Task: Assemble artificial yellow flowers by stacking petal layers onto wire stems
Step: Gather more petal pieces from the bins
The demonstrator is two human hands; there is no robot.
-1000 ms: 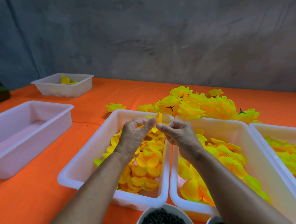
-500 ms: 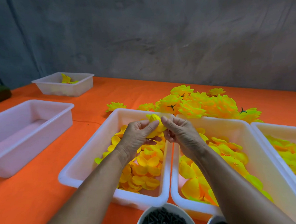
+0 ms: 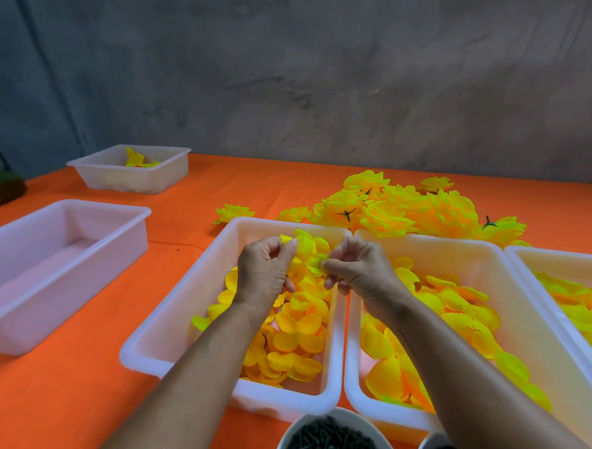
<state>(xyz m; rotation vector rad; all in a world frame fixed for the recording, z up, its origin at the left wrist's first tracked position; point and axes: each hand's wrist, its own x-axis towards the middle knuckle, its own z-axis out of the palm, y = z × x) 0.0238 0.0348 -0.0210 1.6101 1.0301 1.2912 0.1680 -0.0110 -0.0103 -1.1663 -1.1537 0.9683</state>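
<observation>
Pinching a small yellow fabric petal layer with my left hand and right hand, I've lowered it from a second ago; it's held above the white plastic tray of petals, seemingly being seated.

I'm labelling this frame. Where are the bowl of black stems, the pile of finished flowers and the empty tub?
bowl of black stems [image 3: 330,444], head view, on the stems inside.
pile of finished flowers [image 3: 420,211], head view, middle of the heap.
empty tub [image 3: 28,307], head view, near outer wall.
</observation>
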